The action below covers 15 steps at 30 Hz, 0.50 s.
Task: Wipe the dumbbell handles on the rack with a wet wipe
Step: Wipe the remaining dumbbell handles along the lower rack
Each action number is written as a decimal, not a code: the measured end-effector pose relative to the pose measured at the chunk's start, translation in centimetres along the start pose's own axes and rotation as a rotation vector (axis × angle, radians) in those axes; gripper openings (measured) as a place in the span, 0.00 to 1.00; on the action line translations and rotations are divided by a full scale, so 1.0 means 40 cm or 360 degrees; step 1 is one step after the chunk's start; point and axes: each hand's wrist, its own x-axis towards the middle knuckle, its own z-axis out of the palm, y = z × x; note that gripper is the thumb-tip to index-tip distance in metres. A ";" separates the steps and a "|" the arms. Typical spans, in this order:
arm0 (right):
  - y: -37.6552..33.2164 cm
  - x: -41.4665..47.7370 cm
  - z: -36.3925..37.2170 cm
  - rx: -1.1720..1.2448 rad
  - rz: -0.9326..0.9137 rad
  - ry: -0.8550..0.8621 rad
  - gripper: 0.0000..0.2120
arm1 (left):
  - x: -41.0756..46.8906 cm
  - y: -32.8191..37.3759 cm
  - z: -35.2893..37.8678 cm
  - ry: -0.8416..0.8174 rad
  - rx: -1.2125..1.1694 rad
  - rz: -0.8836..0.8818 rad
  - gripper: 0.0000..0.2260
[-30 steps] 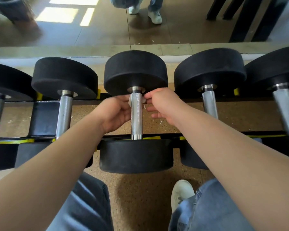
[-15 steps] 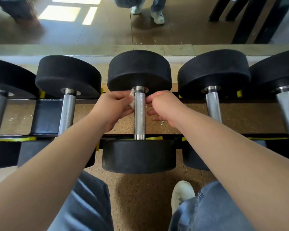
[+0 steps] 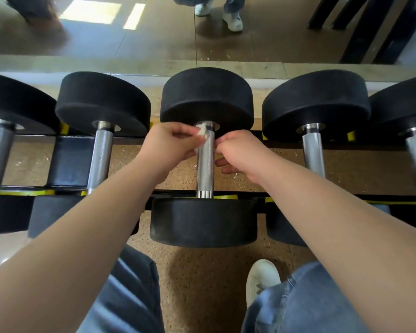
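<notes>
Speckled gym floor [image 3: 202, 272] under me, mirror [image 3: 154, 32] across the top of the frame, and the rack [image 3: 70, 159] running left to right through the middle. The handle [image 3: 204, 169] I was doing sat dead centre, its long axis pointing straight away from me, so any stroke would have to run up and down the frame. My left hand [image 3: 171, 145] pinched the wipe [image 3: 201, 132] against the handle's far end, right by the head [image 3: 207, 97]. My right hand [image 3: 240, 152] sat just on the other side, fingers curled, tips at the bar. Honestly couldn't tell if it had any wipe. Both hands were about equally near. Neighbour handles [image 3: 100, 159] were well apart, so nothing was in the way, just a head capping each end.
</notes>
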 end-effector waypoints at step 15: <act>0.000 -0.011 -0.004 -0.0041 -0.0054 0.0020 0.13 | -0.017 0.033 -0.008 -0.0134 0.0514 0.0228 0.04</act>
